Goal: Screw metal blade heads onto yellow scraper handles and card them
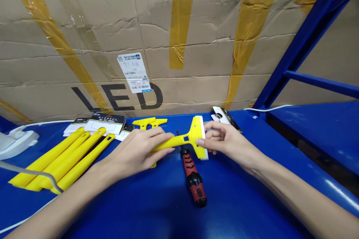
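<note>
A yellow scraper (pixel 171 142) with a pale strip along its wide head is held level between my two hands. Fingers of my left hand (pixel 140 145) are closed round its handle. At the head end, my right hand (pixel 220 138) pinches the scraper, thumb on the yellow face and fingers behind the pale edge. Below the scraper a screwdriver (pixel 193 179) with a red and black handle lies on the blue surface, its shaft partly hidden. Beyond my left hand lie more yellow scraper heads (pixel 147 122), partly covered by the hand.
Several yellow handles (pixel 70 157) lie side by side at left, near printed cards (pixel 105 121). Another card (pixel 226 115) is behind my right hand. A white device (pixel 18 143) with cables stands far left. A taped cardboard box (pixel 207 78) and blue frame (pixel 297 44) bound the back.
</note>
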A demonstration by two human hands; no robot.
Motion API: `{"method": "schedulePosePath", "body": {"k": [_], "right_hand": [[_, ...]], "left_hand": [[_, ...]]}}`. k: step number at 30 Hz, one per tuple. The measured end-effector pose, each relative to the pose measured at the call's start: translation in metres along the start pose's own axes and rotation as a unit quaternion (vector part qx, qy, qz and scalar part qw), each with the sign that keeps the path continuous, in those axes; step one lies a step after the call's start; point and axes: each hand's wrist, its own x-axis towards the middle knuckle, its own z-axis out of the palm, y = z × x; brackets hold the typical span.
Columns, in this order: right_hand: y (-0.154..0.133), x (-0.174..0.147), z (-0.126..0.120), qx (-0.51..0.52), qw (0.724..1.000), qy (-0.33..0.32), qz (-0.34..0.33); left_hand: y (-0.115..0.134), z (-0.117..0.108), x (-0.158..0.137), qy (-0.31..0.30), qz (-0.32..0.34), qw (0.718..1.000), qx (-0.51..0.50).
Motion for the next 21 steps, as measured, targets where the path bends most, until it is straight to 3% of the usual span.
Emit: {"method": "schedulePosePath", "body": {"k": [8, 12, 15, 21], "right_hand": [[-0.002, -0.001, 0.002, 0.024, 0.999, -0.012, -0.036], [0.0, -0.001, 0.002, 0.032, 0.998, 0.002, -0.054], [0.003, -0.001, 0.001, 0.03, 0.997, 0.005, -0.07], [0.005, -0.002, 0.002, -0.003, 0.994, -0.001, -0.106]], "left_hand": [[0.003, -0.01, 0.007, -0.045, -0.039, 0.998, -0.02], [0.012, -0.017, 0.025, -0.072, -0.111, 0.982, -0.138], [0.02, -0.018, 0.041, -0.101, -0.181, 0.953, -0.222], [0.022, -0.008, 0.053, -0.096, -0.225, 0.957, -0.157]]}}
